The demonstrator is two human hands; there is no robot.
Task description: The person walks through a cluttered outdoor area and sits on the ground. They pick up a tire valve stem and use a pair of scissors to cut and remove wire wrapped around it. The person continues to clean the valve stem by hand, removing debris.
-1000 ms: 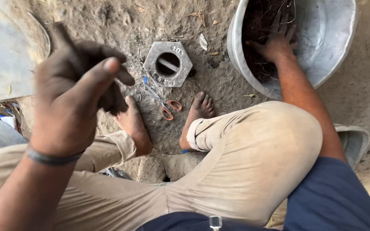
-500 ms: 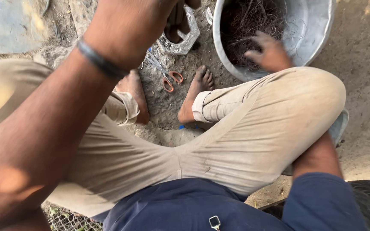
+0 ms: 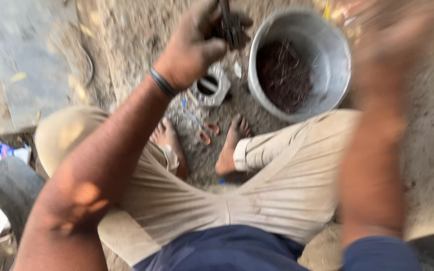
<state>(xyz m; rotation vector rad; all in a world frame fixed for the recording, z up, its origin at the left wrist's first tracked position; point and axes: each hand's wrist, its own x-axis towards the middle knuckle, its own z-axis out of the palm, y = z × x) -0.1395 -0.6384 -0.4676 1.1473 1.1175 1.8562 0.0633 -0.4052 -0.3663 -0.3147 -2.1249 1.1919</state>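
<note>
Dark metal tool (image 3: 229,22), cut off by the top edge at twelve o'clock, sits gripped in the left hand (image 3: 194,47), fingers closed around it. At two o'clock the right hand (image 3: 393,35) is a blur; I cannot tell its state. Between them the metal basin (image 3: 327,45) holds dark, perhaps wiry, scraps.

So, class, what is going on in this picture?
A person sits on bare sandy ground with knees bent and feet bare. The left hand is closed around a dark tool held above a hexagonal metal block. The right hand is raised and blurred beside a metal basin of dark fibres. Orange-handled scissors lie between the feet.
</note>
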